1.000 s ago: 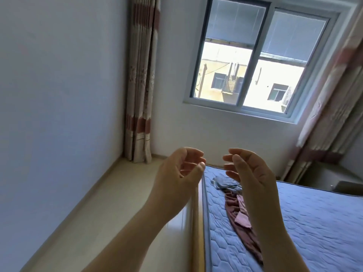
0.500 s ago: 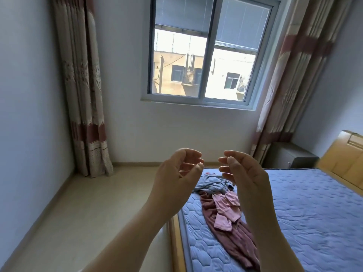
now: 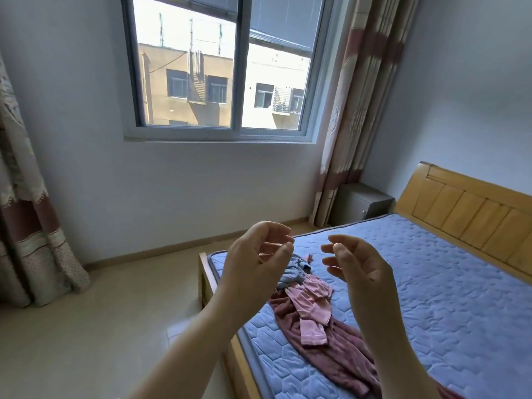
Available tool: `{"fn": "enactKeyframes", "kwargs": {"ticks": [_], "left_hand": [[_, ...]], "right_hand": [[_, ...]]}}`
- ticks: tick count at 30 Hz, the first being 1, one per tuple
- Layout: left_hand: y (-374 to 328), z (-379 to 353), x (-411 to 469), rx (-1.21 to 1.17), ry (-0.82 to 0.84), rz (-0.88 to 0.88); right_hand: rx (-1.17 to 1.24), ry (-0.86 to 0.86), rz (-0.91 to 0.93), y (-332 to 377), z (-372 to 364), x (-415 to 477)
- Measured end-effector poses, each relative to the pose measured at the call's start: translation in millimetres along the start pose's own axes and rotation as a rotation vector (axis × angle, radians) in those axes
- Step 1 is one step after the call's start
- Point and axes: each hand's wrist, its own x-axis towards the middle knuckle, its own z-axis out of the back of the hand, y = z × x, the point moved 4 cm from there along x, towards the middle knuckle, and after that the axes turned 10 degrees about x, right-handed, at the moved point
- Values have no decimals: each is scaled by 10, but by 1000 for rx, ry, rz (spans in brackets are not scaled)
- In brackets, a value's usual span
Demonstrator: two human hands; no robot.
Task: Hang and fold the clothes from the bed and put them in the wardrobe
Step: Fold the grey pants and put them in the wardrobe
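A pile of clothes lies near the foot corner of the bed (image 3: 449, 286), on its blue quilted mattress. A pink garment (image 3: 312, 309) sits on top of a long dark red garment (image 3: 339, 358), with a grey-blue garment (image 3: 292, 273) bunched beyond them. My left hand (image 3: 253, 266) and my right hand (image 3: 357, 269) are raised in the air in front of me, palms facing each other, fingers loosely curled. Neither hand holds anything, and both hover above the clothes without touching them. No wardrobe is in view.
A wooden headboard (image 3: 472, 208) stands at the right. A grey bedside cabinet (image 3: 361, 204) sits in the corner beside a striped curtain (image 3: 359, 90). Another curtain (image 3: 28, 220) hangs at the left. A window (image 3: 224, 67) fills the far wall. Pale floor (image 3: 95, 326) stretches left of the bed.
The view has swung to the right, bringing more of the bed, the headboard and the cabinet into sight. My hands keep the same raised pose and have drifted slightly apart.
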Motion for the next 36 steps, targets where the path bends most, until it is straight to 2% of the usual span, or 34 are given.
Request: {"fn": "enactKeyframes", "kwargs": {"ticks": [6,23,36], "left_hand": [[565,-185,597,-65,81,40],[1667,-968,2303,-73,215,102],[2947,-904,3635,-65,437,176]], "right_hand": [[-74,-79,-47,-444,-151,428],[-96,-239,-148,-1677,-52,1939],[-144,-434,-320,-2833,-833,2715]]}}
